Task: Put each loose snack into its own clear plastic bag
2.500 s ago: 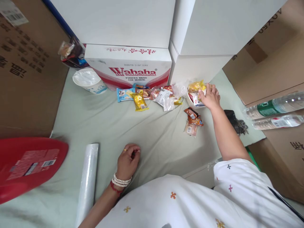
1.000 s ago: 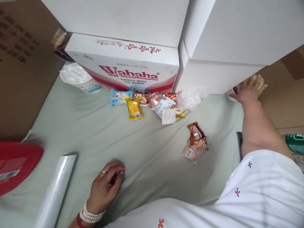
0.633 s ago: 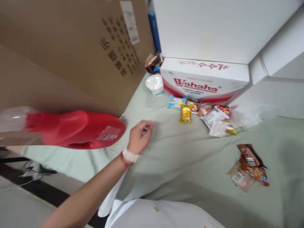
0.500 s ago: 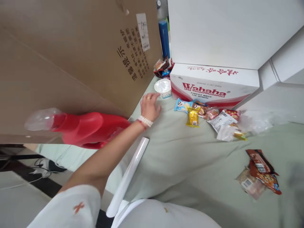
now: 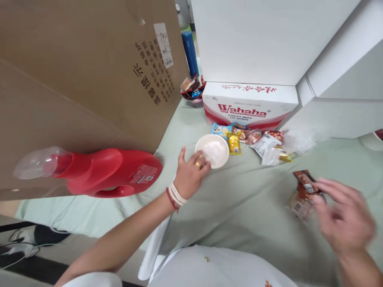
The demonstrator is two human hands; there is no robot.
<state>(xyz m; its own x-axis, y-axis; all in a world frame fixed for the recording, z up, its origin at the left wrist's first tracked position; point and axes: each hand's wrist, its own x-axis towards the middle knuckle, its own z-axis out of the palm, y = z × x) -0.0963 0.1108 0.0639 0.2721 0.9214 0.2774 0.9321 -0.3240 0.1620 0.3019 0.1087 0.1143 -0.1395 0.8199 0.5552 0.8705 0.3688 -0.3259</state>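
My left hand (image 5: 190, 174) grips the near rim of a white paper bowl (image 5: 213, 150) that rests on the pale green cloth (image 5: 233, 199); a ring and a bead bracelet show on that hand. My right hand (image 5: 344, 217) is blurred by motion at the lower right, fingers spread, just over a small pile of brown and orange snack packets (image 5: 303, 191). Nothing shows in it. A row of assorted snack packets (image 5: 254, 139) lies in front of the white and red Wahaha carton (image 5: 248, 105).
A red detergent jug (image 5: 101, 173) lies on its side at the left against a big brown cardboard box (image 5: 74, 79). White boxes (image 5: 254, 40) stand behind. A blue bottle (image 5: 190, 50), a snack-filled bowl (image 5: 191, 89) and a roll of clear film (image 5: 152, 251) are nearby.
My left hand reached to the white bowl by the carton and drew it toward me. My right hand left the far right bowl and came back over the brown packets. My view swung left.
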